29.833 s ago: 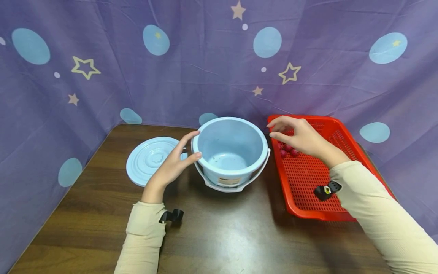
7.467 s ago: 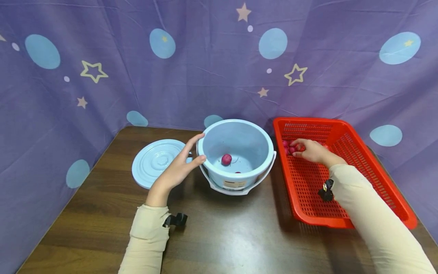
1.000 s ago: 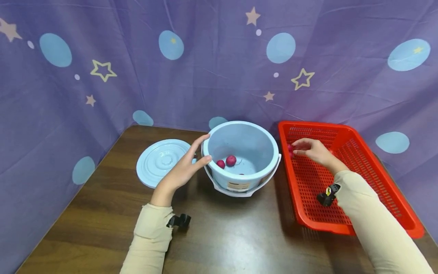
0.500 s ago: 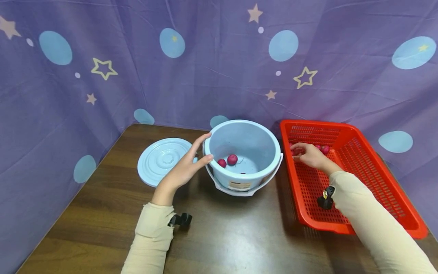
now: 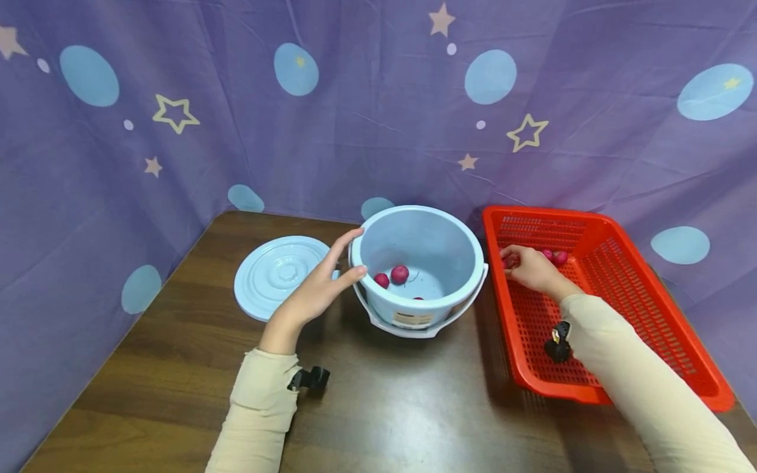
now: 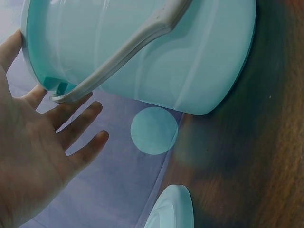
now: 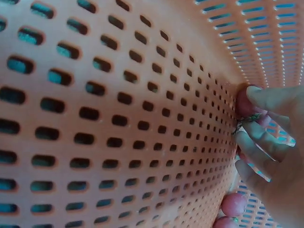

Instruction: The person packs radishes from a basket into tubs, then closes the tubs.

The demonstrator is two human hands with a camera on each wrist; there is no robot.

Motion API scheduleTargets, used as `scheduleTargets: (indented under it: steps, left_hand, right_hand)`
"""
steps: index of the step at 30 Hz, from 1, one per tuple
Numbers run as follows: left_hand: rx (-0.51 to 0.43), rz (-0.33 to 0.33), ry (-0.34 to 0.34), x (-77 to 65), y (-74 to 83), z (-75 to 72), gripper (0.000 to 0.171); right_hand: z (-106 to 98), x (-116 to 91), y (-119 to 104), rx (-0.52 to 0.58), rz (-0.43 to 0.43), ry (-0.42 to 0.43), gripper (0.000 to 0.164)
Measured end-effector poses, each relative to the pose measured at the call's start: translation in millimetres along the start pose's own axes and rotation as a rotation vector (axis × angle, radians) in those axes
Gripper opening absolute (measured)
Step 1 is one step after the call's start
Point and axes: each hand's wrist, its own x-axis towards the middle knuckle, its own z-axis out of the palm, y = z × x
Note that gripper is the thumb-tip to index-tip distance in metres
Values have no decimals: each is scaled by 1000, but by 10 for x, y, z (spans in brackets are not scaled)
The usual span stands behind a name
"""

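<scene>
A light blue bucket (image 5: 420, 238) stands upright on the table, with three red radishes (image 5: 399, 274) visible inside. My left hand (image 5: 315, 292) is at the bucket's left side, fingers spread; in the left wrist view a fingertip touches the rim beside the handle (image 6: 128, 54). Inside the red basket (image 5: 513, 335), my right hand (image 5: 531, 269) is low by the left wall. The right wrist view shows its thumb and fingers pinching a radish (image 7: 243, 102) with a short green stem. More radishes (image 7: 234, 204) lie near that hand, partly hidden by it.
A round light blue lid (image 5: 278, 276) lies flat on the brown table (image 5: 402, 407), left of the bucket. Behind the table hangs a purple curtain (image 5: 367, 118) with stars and ovals. The bucket's handle hangs down at its front.
The bucket, bare of radishes about 30 seconds ago, holds three visible ones now, one more than 7.5 seconds ago. Within the last second my right hand has moved slightly lower in the basket. The left hand stays put.
</scene>
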Motion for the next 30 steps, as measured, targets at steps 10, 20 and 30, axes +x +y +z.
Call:
scheduleTargets:
  steps: [10, 20, 30]
  left_hand:
    - [1, -6, -8, 2, 3, 26, 67]
    - [15, -3, 5, 7, 13, 15, 68]
    - [13, 3, 4, 28, 25, 17, 67]
  right_hand:
    - [-230, -100, -83, 61, 5, -33, 31]
    - [-480, -173, -280, 60, 27, -62, 39]
    - [-590, -290, -415, 136, -43, -4, 35]
